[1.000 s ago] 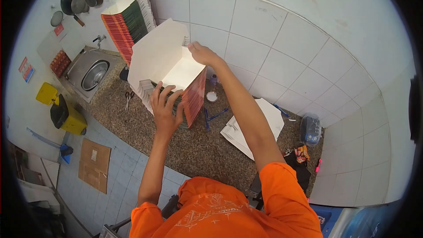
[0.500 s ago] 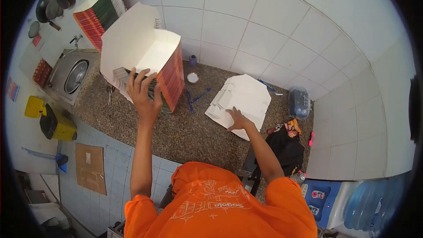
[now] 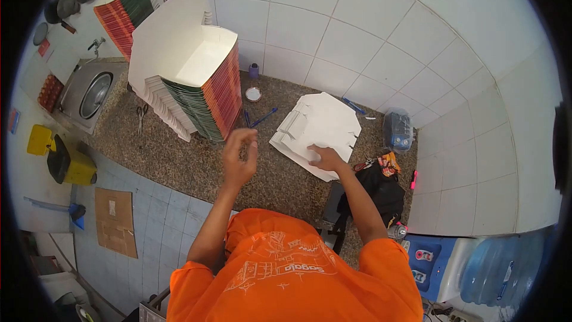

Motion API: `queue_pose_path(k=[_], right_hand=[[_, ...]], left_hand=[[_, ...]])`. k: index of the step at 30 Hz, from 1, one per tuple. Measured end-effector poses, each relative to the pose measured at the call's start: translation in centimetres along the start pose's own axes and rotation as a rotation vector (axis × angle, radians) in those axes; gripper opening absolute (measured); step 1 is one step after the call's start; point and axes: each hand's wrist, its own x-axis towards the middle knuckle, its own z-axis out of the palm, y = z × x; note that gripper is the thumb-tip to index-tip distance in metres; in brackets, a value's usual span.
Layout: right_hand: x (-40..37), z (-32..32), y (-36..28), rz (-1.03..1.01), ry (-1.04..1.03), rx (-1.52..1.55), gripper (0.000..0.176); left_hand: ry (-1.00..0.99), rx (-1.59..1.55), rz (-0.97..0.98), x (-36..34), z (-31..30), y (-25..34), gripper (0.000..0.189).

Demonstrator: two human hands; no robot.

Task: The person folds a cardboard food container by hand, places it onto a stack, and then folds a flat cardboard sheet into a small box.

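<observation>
A tall stack of nested cardboard boxes (image 3: pixel 221 92), white inside with red and green patterned sides, stands on the speckled counter (image 3: pixel 196 173). Just in front of it my left hand (image 3: pixel 240 156) hovers over the counter, fingers curved and apart, holding nothing. Flat white cardboard pieces (image 3: pixel 325 125) with slotted edges lie to the right. On their near edge rests my right hand (image 3: pixel 326 158), its fingers spread over the top sheet. Blue pens (image 3: pixel 264 117) lie between the stack and the flat pieces.
Behind the tall stack is another box stack (image 3: pixel 128 15). Scissors (image 3: pixel 141 118), a small round white container (image 3: pixel 253 94), a purple bottle (image 3: pixel 254 71), a clear plastic box (image 3: pixel 398 130) and a black bag (image 3: pixel 381 194) sit on the counter. A sink (image 3: pixel 95 95) is at the left.
My left hand has left the tall stack and moved right and down toward the counter's middle. My right hand stays on the white pieces. The whole view has shifted slightly.
</observation>
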Motion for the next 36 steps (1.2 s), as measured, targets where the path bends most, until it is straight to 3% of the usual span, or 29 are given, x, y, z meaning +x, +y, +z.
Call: queue_pose_path(k=[1,2,3,4,6,7,11,13,14,16,17,22,27,32,36], right_hand=[[0.1,-0.4,0.7,0.0,-0.002,-0.003,0.061],[0.3,-1.0,1.4,-0.011,0.047,0.082,0.046],[0.4,-1.3,1.9,-0.022,0.096,0.168,0.032],[0.1,-2.3,1.0,-0.023,0.094,0.163,0.032],[-0.7,-4.0,-0.2,0.105,0.528,0.108,0.017],[-1.0,-4.1,-0.2,0.118,0.602,0.238,0.015],[-1.8,-3.9,-0.6,0.142,0.622,0.265,0.017],[-1.9,-2.7,-0.4,0.285,0.416,0.401,0.032],[-1.9,-1.9,-0.4,0.287,0.414,0.401,0.032],[-1.7,-0.5,-0.8,0.203,0.277,0.825,0.05],[-2.0,-0.1,-0.8,0.277,0.165,0.834,0.063],[-1.7,1.0,0.5,0.325,0.066,0.981,0.064],[-1.4,-0.3,1.3,0.362,-0.05,1.046,0.062],[-0.2,-1.3,1.7,0.456,-0.21,0.966,0.046],[-0.7,-2.4,0.4,0.536,-0.178,0.913,0.036]], left_hand=[[-0.12,-0.101,-0.125,-1.0,0.4,-0.3,0.02],[-0.118,-0.103,-0.127,-2.0,0.7,-0.7,0.02],[-0.216,-0.176,-0.259,-2.7,0.8,-1.0,0.018],[-0.31,-0.249,-0.39,-3.3,1.0,-1.4,0.016],[-0.292,-0.304,-0.459,-4.6,1.3,-2.0,0.015],[-0.284,-0.356,-0.523,-5.3,1.4,-2.4,0.014],[-0.271,-0.412,-0.661,-7.6,1.8,-5.1,0.015],[-0.307,-0.367,-0.797,-8.3,1.9,-5.6,0.016],[-0.307,-0.368,-0.8,-8.6,2.1,-5.9,0.016],[-0.372,-0.404,-0.806,-9.2,2.4,-6.0,0.017],[-0.375,-0.404,-0.808,-9.6,2.4,-6.0,0.017],[-0.485,-0.426,-0.934,-10.7,2.6,-5.9,0.019],[-0.564,-0.355,-0.942,-11.5,2.6,-6.4,0.018],[-0.607,-0.343,-0.989,-11.4,2.7,-5.9,0.02],[-0.623,-0.359,-1.016,-11.4,2.9,-5.6,0.021]])
